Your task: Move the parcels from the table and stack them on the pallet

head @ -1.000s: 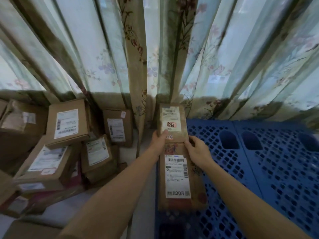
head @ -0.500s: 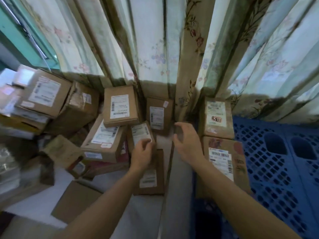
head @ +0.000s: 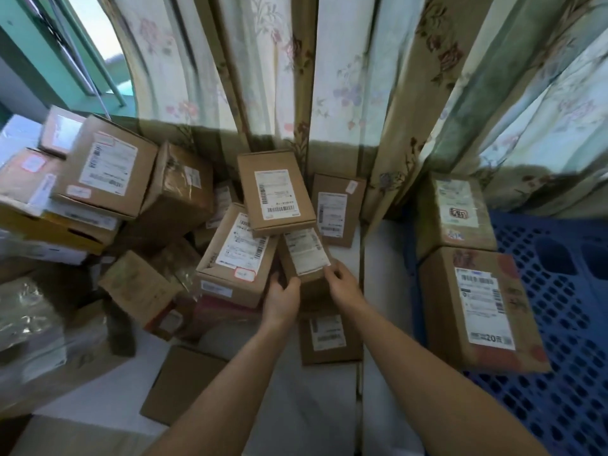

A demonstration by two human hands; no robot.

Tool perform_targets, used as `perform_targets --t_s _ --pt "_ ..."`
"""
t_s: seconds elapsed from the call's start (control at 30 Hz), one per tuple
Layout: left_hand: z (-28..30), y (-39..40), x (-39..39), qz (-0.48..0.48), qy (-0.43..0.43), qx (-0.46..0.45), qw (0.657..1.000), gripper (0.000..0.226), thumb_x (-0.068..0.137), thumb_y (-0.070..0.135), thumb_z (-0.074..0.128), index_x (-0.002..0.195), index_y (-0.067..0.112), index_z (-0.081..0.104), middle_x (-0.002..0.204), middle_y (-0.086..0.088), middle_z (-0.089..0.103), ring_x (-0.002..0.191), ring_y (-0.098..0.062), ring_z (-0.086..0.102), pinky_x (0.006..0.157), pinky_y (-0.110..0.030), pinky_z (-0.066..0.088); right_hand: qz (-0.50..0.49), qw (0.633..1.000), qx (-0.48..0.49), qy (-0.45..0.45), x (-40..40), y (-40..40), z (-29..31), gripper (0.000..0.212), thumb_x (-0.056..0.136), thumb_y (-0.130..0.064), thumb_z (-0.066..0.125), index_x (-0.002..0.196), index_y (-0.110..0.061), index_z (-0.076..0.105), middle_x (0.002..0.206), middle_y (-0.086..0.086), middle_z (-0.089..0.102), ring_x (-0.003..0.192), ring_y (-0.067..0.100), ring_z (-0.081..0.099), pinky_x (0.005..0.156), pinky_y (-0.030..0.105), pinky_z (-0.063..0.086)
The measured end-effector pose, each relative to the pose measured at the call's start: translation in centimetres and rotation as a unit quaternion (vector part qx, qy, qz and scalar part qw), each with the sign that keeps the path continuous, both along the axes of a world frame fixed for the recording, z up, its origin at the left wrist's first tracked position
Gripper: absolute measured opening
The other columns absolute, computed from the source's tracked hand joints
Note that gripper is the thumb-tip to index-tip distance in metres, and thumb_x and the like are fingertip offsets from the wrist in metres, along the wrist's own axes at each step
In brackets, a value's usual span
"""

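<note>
A small brown parcel (head: 304, 255) with a white label lies in the pile on the white table (head: 316, 406), partly under a taller labelled parcel (head: 274, 192). My left hand (head: 283, 299) grips its near left corner and my right hand (head: 342, 283) grips its near right corner. On the blue pallet (head: 566, 324) at the right lie two parcels: a far one (head: 455, 213) by the curtain and a near one (head: 482, 311) with a long white label.
Many cardboard parcels (head: 108, 172) are heaped across the left of the table. A flat parcel (head: 329, 337) lies under my wrists and a flat cardboard piece (head: 184, 385) nearer me. Floral curtains (head: 329, 77) hang close behind; a window (head: 65, 51) is far left.
My view has swung left from the pallet to the table. Both hands left the pallet's far parcel and have closed on the small parcel in the pile.
</note>
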State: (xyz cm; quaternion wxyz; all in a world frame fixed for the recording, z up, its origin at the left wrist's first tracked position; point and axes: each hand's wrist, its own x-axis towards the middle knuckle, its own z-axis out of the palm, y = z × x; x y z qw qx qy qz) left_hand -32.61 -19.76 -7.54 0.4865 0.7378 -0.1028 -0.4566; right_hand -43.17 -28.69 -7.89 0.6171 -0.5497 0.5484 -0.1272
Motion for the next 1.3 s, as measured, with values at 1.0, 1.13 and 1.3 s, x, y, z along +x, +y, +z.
perform_targets --t_s 1.0,1.13,1.3 --pt "8.9 0.8 -11.6 0.001 0.073 -0.33 0.941 0.038 0.081 0.026 0.074 0.115 0.025 0.06 0.124 -0.015 0.065 0.113 -0.036 0.067 0.089 -0.049 0.057 -0.219 0.935 -0.17 -0.221 -14.9 4.0 11.8 0.03 0.095 -0.028 0.069 0.12 -0.012 0.061 0.116 0.003 0.07 0.105 0.013 0.07 0.082 0.023 0.059" --pt "11.0 0.9 -16.5 -0.038 0.033 -0.377 0.925 0.049 0.074 0.031 0.077 0.121 0.03 0.064 0.12 -0.006 0.07 0.118 -0.033 0.066 0.096 -0.05 0.056 -0.23 0.923 -0.145 -0.271 -19.9 3.5 13.1 0.041 0.095 -0.021 0.071 0.132 -0.019 0.055 0.126 0.004 0.068 0.11 0.016 0.071 0.088 0.034 0.061" --pt "11.4 1.1 -23.3 -0.089 0.016 -0.381 0.92 0.061 0.079 0.037 0.072 0.136 0.02 0.056 0.127 -0.006 0.069 0.119 -0.028 0.066 0.089 -0.04 0.059 -0.231 0.921 -0.14 -0.282 -27.6 3.7 13.2 0.042 0.093 -0.021 0.073 0.131 -0.026 0.056 0.124 0.001 0.072 0.111 0.024 0.071 0.096 0.051 0.058"
